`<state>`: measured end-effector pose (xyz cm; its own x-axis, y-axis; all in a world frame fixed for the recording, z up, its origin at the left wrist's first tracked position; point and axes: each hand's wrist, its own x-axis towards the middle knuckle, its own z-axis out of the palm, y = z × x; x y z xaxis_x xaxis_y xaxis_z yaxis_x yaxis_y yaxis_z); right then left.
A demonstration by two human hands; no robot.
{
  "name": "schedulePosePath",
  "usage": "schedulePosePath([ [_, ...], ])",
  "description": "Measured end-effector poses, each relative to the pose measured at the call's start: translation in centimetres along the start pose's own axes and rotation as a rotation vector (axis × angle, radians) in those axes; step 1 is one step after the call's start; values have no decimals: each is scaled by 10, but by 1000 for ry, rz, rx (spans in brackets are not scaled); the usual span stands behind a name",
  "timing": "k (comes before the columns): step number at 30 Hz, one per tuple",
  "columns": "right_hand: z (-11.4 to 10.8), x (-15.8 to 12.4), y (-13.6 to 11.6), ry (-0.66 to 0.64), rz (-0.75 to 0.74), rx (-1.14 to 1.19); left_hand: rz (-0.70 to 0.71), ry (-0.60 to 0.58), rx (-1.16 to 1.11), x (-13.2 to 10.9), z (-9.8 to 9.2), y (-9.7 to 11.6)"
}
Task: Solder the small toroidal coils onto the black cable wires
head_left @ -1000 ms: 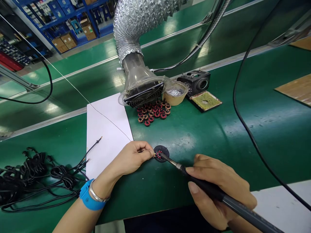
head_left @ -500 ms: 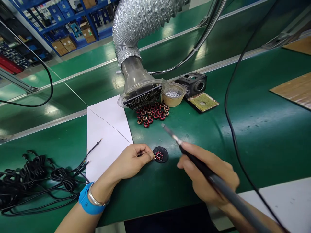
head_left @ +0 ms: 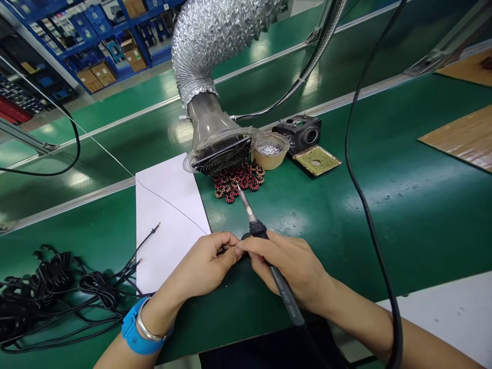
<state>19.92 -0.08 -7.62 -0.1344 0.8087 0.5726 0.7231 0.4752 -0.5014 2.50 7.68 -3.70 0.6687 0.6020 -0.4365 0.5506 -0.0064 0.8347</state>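
Head camera shows us our left hand (head_left: 203, 264) pinched narrow, thumb against fingers, with whatever it grips hidden at the fingertips. Our right hand (head_left: 295, 269) closes firmly around a black-handled soldering iron (head_left: 279, 282), its slim metal tip (head_left: 245, 205) pointing up and away toward the coils. The two hands touch at the fingers and almost cover a round black disc (head_left: 246, 236), only a sliver of which shows just past them. Beyond lies a heap of red-and-copper wound toroid coils (head_left: 238, 182) on the green bench belt (head_left: 403, 246), beside a silver-ducted fume extractor with a fan grille (head_left: 222, 156), a tan tub of silvery solder (head_left: 270, 154) and a yellow sponge tray (head_left: 317, 160). A white paper sheet (head_left: 165, 205) lies left of our hands, with a bundle of black cables (head_left: 26, 302) further left.
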Motion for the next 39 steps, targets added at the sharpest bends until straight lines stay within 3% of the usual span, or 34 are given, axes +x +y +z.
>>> schedulePosePath([
  [11,3,-3,-5,14,119,104,9,95,-246,5,15,-7],
  [18,2,-3,-4,25,120,133,-12,73,-355,4,18,-6],
  [30,-6,1,4,-38,-110,94,-153,34,-382,1,22,-5],
  [33,-11,-3,7,49,-75,122,-139,111,-390,-1,28,-5],
  [39,-25,-24,7,378,117,319,-150,242,-334,-5,43,-5],
])
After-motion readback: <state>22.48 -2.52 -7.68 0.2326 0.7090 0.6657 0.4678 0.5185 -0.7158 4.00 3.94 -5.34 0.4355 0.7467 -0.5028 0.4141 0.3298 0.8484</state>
